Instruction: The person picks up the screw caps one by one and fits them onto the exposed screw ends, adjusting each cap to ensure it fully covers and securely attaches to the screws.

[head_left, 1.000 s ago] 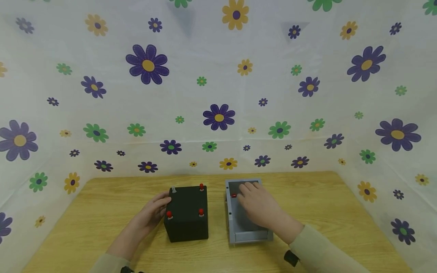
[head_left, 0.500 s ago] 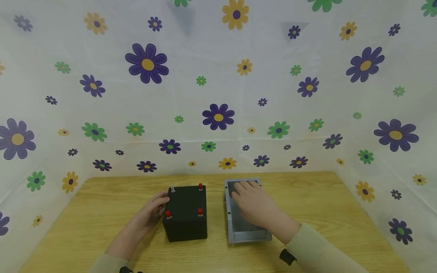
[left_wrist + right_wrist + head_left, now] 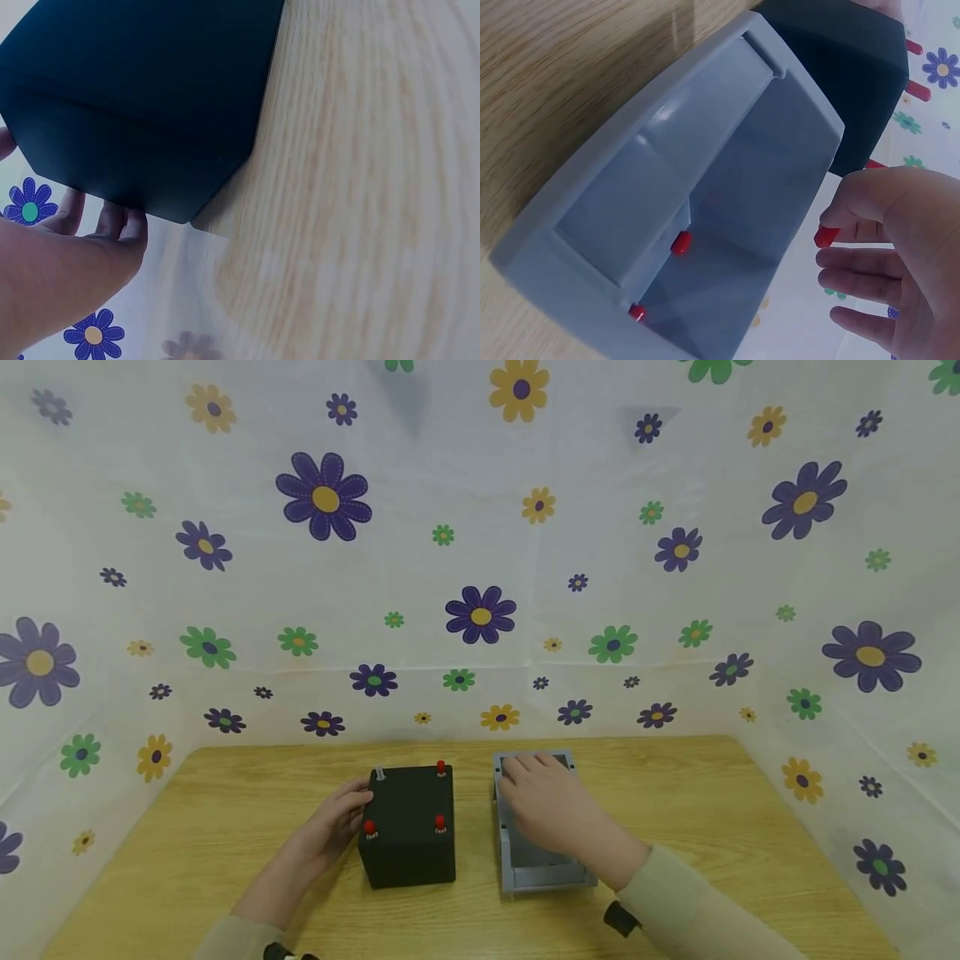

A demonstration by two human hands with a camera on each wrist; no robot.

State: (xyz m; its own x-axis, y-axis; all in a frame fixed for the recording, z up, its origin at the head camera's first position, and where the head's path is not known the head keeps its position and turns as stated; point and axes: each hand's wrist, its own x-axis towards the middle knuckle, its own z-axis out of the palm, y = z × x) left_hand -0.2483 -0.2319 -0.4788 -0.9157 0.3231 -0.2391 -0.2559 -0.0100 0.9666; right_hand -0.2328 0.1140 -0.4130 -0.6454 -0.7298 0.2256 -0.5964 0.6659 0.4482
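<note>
In the head view my left hand point(image 3: 333, 822) holds the left side of a black box point(image 3: 408, 797), its fingertips bent against the wall in the left wrist view. Red toggle caps point(image 3: 441, 768) sit on three of the box's top corners. The far left corner bears a bare silver toggle lever point(image 3: 380, 773). My right hand point(image 3: 551, 802) is over a grey open bin point(image 3: 550, 878) on the right. Between its thumb and index finger it pinches a small red cap point(image 3: 826, 236), seen in the right wrist view and hidden in the head view.
Inside the bin lie a red cap point(image 3: 681, 242) and another small red piece point(image 3: 637, 312). Box and bin stand apart on a wooden table point(image 3: 247, 793). A white flowered cloth point(image 3: 420, 568) walls the table at the back and both sides.
My right hand has shifted slightly left over the bin. The red piece that showed by its fingertips is now covered in the head view. My left hand stays on the box.
</note>
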